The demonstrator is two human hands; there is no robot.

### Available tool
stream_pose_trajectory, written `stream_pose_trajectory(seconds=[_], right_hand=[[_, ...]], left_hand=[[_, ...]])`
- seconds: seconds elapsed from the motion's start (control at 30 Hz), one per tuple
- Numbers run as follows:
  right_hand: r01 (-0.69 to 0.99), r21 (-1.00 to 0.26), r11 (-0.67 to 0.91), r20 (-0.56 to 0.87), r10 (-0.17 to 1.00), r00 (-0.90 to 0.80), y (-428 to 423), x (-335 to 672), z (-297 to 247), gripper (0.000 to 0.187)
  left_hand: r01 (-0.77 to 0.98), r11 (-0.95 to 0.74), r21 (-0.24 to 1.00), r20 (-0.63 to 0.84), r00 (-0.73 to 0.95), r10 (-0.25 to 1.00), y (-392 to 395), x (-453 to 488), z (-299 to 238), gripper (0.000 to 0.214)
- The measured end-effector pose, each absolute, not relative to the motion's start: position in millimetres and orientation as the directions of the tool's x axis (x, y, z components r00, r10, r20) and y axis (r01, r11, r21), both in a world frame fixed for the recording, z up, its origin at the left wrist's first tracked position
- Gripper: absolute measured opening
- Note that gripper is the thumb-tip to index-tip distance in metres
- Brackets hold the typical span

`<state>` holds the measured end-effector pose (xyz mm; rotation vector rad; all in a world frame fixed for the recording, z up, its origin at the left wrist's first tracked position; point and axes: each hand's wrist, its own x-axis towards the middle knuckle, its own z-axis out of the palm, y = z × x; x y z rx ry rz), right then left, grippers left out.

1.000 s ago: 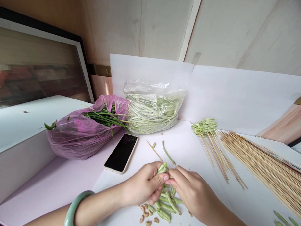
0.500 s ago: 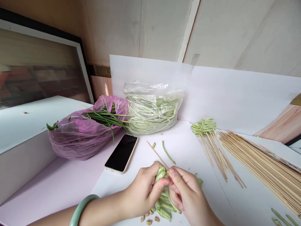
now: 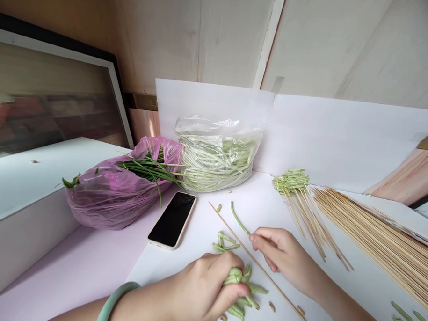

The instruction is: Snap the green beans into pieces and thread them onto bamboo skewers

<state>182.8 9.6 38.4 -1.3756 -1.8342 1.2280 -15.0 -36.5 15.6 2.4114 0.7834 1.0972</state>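
My left hand (image 3: 209, 284), with a pale green bangle (image 3: 113, 297) on the wrist, is closed around a small bunch of cut green bean pieces (image 3: 235, 276). More bean pieces (image 3: 237, 312) lie on the white surface beneath it. My right hand (image 3: 286, 254) pinches the near end of a long thin green bean (image 3: 237, 216) lying on the surface. A single bamboo skewer (image 3: 256, 261) lies slantwise between my hands. Beyond my left hand is a loose clump of bean pieces (image 3: 225, 241). Small tan seed-like bits (image 3: 272, 306) are scattered nearby.
A phone (image 3: 172, 220) lies left of centre, near a purple bag (image 3: 110, 199) of green stalks. Behind stands a clear bag (image 3: 219, 156) of long beans. At right are beans on skewers (image 3: 291, 181) and many bare skewers (image 3: 369, 241).
My right hand has left the bunch and moved up and right onto the long bean. The skewer now lies fully exposed. My left hand still grips the bunch, slightly lower.
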Motion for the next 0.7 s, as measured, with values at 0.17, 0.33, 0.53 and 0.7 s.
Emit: stream_pose_trajectory(seconds=[0.17, 0.33, 0.53, 0.7], right_hand=[[0.723, -0.662, 0.200, -0.230, 0.863, -0.450, 3, 187, 40, 0.028], [0.744, -0.614, 0.264, -0.140, 0.891, -0.432, 7, 194, 36, 0.030], [0.762, -0.579, 0.289, 0.061, 0.948, -0.313, 31, 199, 23, 0.011], [0.782, -0.535, 0.319, 0.140, 0.947, -0.291, 45, 194, 0, 0.010]], left_hand=[[0.270, -0.708, 0.652, 0.499, 0.550, 0.669, -32, -15, 15, 0.019], [0.404, -0.751, 0.522, 0.396, 0.666, 0.633, -26, -11, 18, 0.020], [0.551, -0.828, 0.107, 0.179, 0.808, 0.561, -22, -4, 15, 0.018], [0.540, -0.841, 0.035, 0.174, 0.825, 0.538, -24, -5, 13, 0.016]])
